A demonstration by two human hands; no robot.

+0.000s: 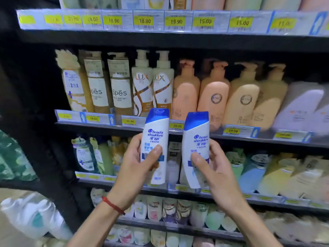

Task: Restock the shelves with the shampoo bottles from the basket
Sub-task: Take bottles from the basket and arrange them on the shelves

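I hold two white Head & Shoulders shampoo bottles with blue caps upright in front of the shelves. My left hand (135, 161) grips the left bottle (156, 132) around its lower half, thumb across the label. My right hand (211, 163) grips the right bottle (196, 139), which leans slightly left, thumb on its front. Both bottles hover before the shelf edge (240, 138) between the second and third shelf rows. The basket is out of view.
Dark shelves hold rows of bottles: Spes (120, 86) and Lux (142, 82) pump bottles, then orange pump bottles (213, 97). Lower rows carry refill pouches (154, 205). Yellow price tags (144, 20) line the edges. A dark upright (44, 122) stands left.
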